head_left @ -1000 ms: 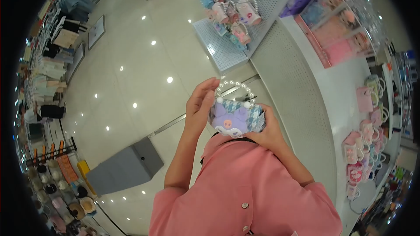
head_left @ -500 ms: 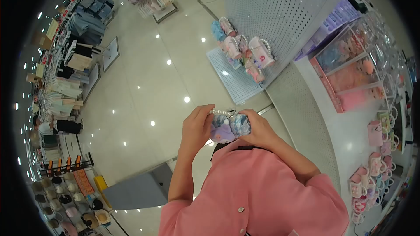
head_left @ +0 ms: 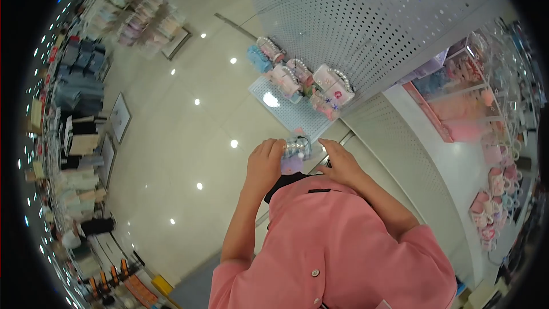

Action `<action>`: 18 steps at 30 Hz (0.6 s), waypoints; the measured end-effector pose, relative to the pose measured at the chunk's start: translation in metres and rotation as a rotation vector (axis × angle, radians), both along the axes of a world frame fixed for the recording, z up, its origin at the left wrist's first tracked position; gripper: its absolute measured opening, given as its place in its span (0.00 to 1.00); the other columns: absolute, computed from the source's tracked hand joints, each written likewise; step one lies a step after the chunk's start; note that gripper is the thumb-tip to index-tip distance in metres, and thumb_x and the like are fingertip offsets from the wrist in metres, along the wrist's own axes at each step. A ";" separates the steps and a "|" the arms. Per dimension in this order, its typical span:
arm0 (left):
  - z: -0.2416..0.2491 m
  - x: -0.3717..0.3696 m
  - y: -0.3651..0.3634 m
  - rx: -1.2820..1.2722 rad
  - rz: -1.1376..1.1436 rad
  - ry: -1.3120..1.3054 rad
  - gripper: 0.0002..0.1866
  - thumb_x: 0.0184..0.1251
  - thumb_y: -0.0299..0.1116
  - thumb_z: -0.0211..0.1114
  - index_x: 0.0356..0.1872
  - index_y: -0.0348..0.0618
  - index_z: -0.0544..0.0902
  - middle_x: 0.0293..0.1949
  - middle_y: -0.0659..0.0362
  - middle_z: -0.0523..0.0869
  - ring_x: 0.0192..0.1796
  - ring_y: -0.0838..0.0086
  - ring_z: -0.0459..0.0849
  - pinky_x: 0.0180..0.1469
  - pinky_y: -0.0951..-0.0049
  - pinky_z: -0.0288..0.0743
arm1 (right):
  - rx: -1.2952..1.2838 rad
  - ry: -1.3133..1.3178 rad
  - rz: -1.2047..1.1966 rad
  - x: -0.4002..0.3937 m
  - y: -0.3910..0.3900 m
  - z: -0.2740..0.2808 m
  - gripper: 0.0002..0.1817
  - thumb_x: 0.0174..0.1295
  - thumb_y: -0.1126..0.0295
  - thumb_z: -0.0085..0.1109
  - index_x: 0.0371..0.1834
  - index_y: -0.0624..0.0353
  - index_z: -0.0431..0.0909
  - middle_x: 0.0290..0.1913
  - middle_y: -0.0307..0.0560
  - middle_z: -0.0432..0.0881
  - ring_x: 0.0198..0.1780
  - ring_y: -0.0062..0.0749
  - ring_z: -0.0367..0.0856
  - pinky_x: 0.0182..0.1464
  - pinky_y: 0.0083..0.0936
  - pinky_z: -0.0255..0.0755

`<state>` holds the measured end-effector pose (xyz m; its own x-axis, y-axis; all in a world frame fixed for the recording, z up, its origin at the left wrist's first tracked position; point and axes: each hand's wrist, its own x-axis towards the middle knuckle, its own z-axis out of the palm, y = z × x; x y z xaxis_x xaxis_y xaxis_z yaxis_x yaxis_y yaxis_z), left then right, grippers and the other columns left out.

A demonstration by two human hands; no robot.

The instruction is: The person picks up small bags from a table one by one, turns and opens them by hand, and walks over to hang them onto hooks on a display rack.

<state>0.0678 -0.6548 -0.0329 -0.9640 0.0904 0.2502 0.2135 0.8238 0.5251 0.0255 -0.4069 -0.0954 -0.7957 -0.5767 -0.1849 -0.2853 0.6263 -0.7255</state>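
A small blue-checked bag (head_left: 304, 147) with a pearl handle and a lilac lower part hangs in front of my body. My left hand (head_left: 267, 161) is closed on its left side, fingers around the edge near the pearls. My right hand (head_left: 338, 161) is off the bag, just to its right, with fingers apart and nothing in them. Beyond my hands, several small pink and blue bags with pearl handles (head_left: 287, 80) sit on a light blue perforated shelf (head_left: 269, 96).
A tall perforated panel (head_left: 354, 11) rises behind the shelf. At right are a white curved counter (head_left: 426, 120), boxed pink items (head_left: 457, 109) and hanging pink bags (head_left: 494, 194). Clothes racks (head_left: 80, 86) line the left; tiled floor (head_left: 171, 166) lies between.
My right hand has let go of the bag and moved slightly right, its fingers spread. The view has turned, so the shelf and panel appear farther left.
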 end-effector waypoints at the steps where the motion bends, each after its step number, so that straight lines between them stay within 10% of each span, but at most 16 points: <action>1: -0.006 -0.012 -0.015 -0.015 -0.037 -0.003 0.11 0.63 0.22 0.62 0.47 0.40 0.79 0.39 0.52 0.83 0.42 0.53 0.83 0.43 0.57 0.78 | 0.056 0.013 -0.020 -0.003 -0.003 -0.012 0.41 0.54 0.63 0.74 0.71 0.60 0.64 0.64 0.60 0.75 0.66 0.55 0.74 0.66 0.42 0.71; 18: -0.049 -0.193 -0.110 -0.079 -0.498 -0.055 0.08 0.72 0.26 0.59 0.49 0.37 0.79 0.43 0.46 0.83 0.47 0.47 0.83 0.48 0.53 0.77 | 0.459 -0.561 -1.243 0.241 0.041 -0.260 0.27 0.57 0.49 0.66 0.45 0.67 0.85 0.48 0.66 0.87 0.52 0.59 0.85 0.55 0.45 0.79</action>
